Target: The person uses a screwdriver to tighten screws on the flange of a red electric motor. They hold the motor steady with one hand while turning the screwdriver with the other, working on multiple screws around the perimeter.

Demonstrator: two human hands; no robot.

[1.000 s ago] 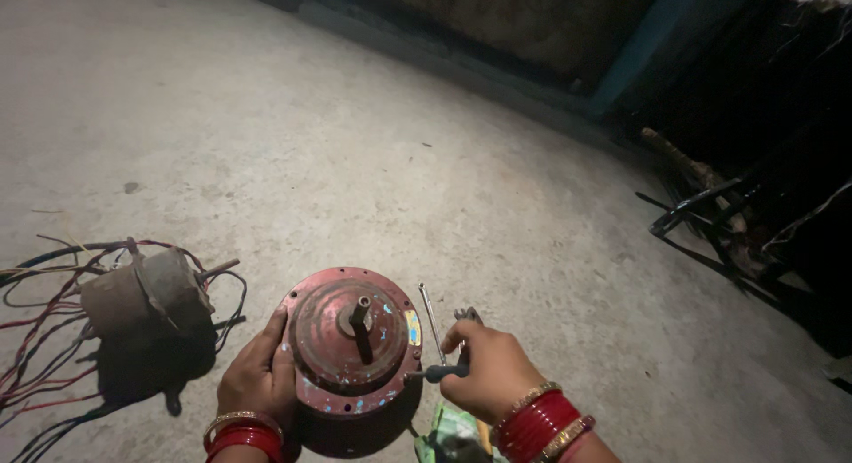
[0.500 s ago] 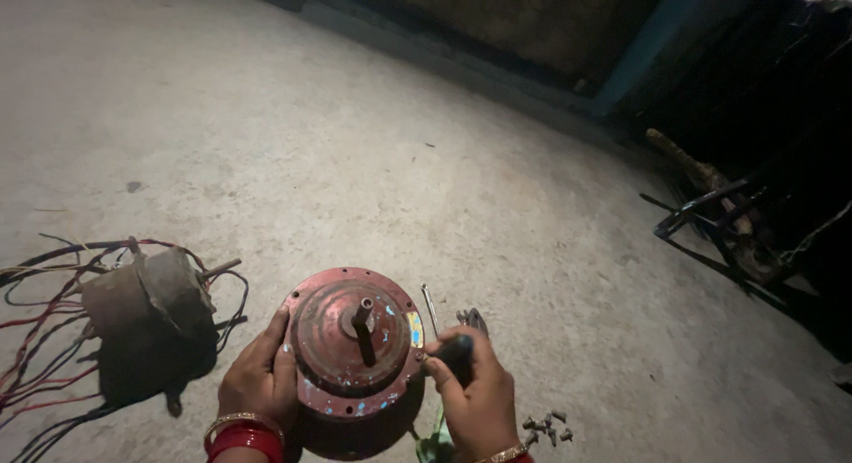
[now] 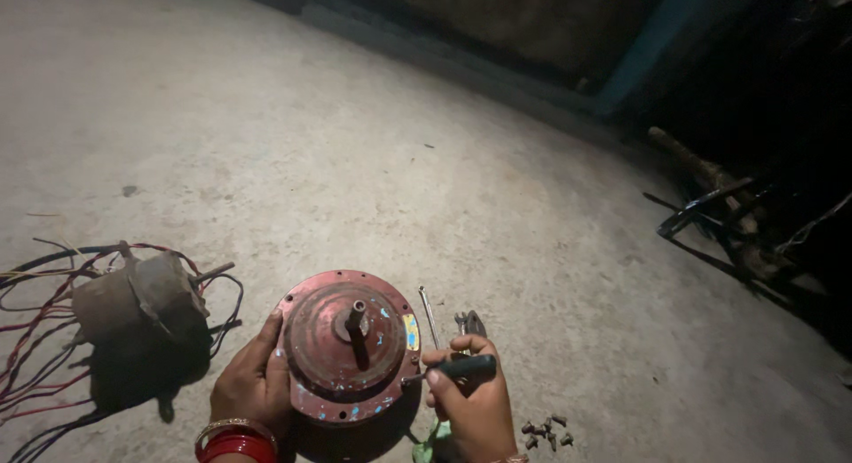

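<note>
A round red motor housing (image 3: 348, 343) with a short shaft in its middle sits on the concrete floor near the bottom of the head view. My left hand (image 3: 253, 383) rests against its left rim, fingers spread along the edge. My right hand (image 3: 470, 396) grips a dark-handled screwdriver (image 3: 457, 370), whose tip points at the right rim of the housing. Red bangles circle my left wrist.
A dusty motor core (image 3: 138, 299) trailing red and black wires lies to the left. A thin metal rod (image 3: 429, 316) and pliers (image 3: 470, 324) lie right of the housing. Several small screws (image 3: 546, 430) lie at bottom right. Dark metal clutter (image 3: 719, 223) fills the right side.
My right hand has moved in from the right toward the housing and brought the screwdriver tip to its right rim. The small screws have come into sight. My left hand has stayed put.
</note>
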